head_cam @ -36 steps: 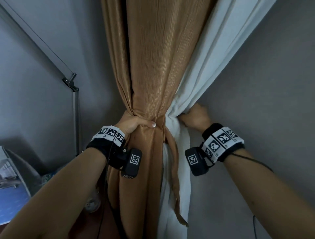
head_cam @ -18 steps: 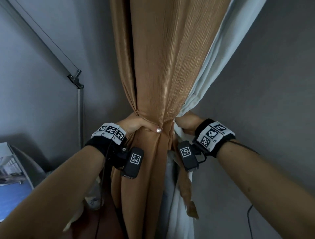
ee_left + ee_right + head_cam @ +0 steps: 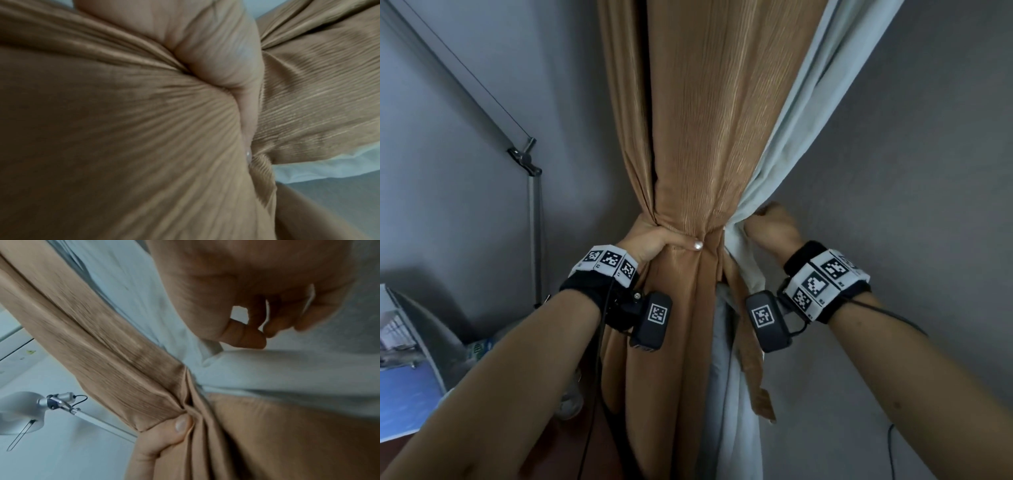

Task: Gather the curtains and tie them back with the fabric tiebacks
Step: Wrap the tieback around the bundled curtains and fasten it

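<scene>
A gathered brown curtain (image 3: 705, 137) hangs in the middle, and my left hand (image 3: 664, 240) grips the bunch at its waist, thumb across the front. The left wrist view shows that thumb (image 3: 216, 56) pressed into the pleats (image 3: 123, 129). A white curtain (image 3: 801, 113) hangs to the right of the brown one. My right hand (image 3: 774, 228) is at its edge, fingers hidden behind it. In the right wrist view its fingers (image 3: 257, 332) curl towards the thumb against white fabric (image 3: 267, 369); whether they pinch any is unclear. A brown tieback strip (image 3: 753, 370) dangles below the bunch.
A grey wall (image 3: 911, 171) runs close on the right. A metal lamp arm (image 3: 524, 161) stands at the left, its head (image 3: 20, 412) in the right wrist view. A blue-lit screen (image 3: 400, 377) sits low left. A thin cable (image 3: 890, 445) hangs low right.
My right hand came in to the bunch half a second ago and has moved back out to the white curtain's edge. My left hand has kept its grip.
</scene>
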